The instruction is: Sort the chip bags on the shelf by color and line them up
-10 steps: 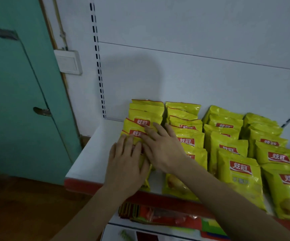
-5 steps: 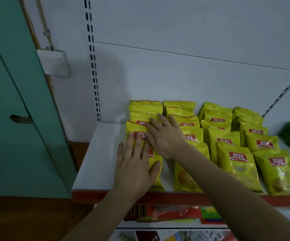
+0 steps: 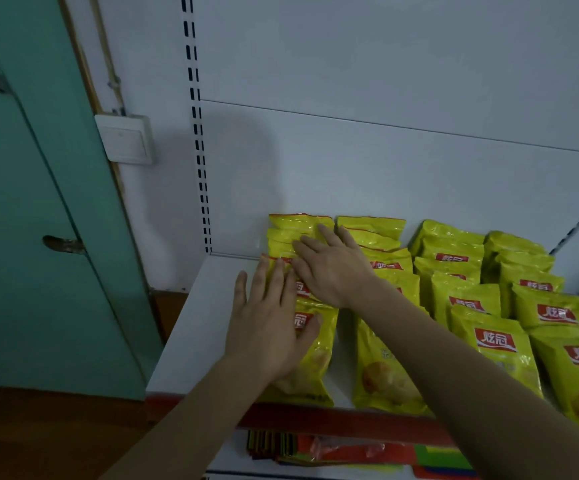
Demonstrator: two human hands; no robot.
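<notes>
Yellow chip bags (image 3: 402, 306) lie in overlapping rows on the white shelf (image 3: 191, 327). On the leftmost row (image 3: 302, 299), the left hand (image 3: 267, 327) and right hand (image 3: 333, 268) press flat, each grip wide and holding nothing, probably to square the row.

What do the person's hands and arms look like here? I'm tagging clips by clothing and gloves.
Both are bare. The left hand and the right hand wear no gloves, and no rings, watch or bands show. Both forearms are uncovered right to the bottom edge of the picture, so no sleeve is in view. No markings can be made out in the dim light.
</notes>
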